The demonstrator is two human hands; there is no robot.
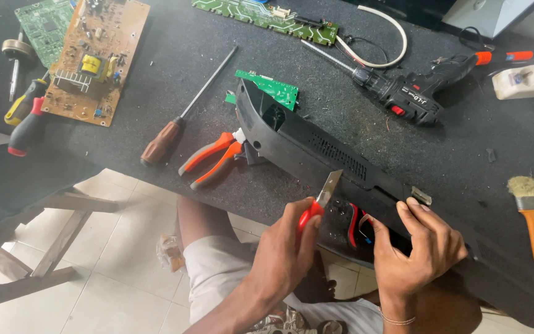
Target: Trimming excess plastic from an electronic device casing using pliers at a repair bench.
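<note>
Head view: left hand (282,250) grips cutter (322,201)

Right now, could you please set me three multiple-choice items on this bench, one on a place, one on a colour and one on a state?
1. Where does the brush lie?
A. right of the black casing
B. on the brown board
C. on the floor

2. What colour are the handles of the pliers?
A. blue
B. orange and grey
C. green

3. What is the left hand doing?
A. resting open
B. gripping the drill
C. gripping a red-handled blade

Answers: 1 A, it lies near the mat's right edge; 2 B, both colours show beside the casing; 3 C, fingers are closed round the red handle, while the right hand steadies the casing.
</note>
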